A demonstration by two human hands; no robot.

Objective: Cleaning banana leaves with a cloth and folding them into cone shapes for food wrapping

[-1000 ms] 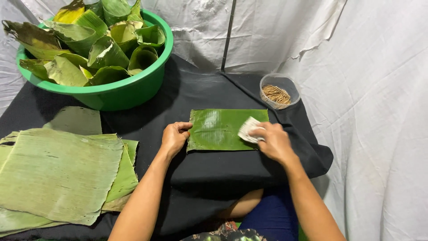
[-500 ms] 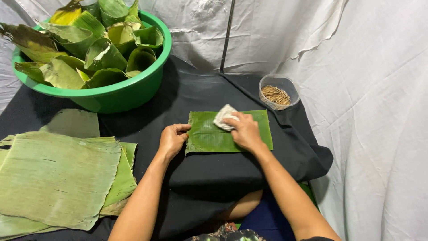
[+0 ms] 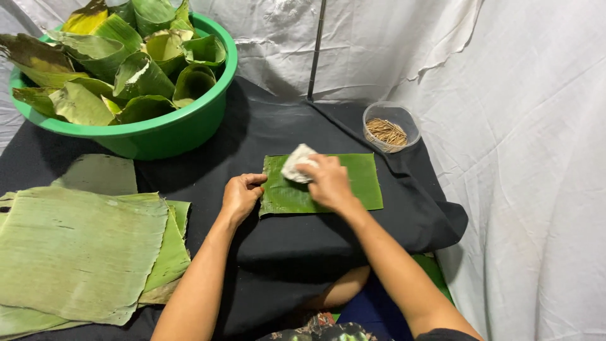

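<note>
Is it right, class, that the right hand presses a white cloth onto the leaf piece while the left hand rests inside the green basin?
Not quite. The head view shows the left hand holding the leaf piece at its left edge, away from the green basin. The right hand does press the white cloth on it.

White cloth walls (image 3: 517,126), black tablecloth (image 3: 303,240)

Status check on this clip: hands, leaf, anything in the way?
Left hand pins leaf piece at its left edge. Right hand presses white cloth on it. Nothing in the way.
</note>
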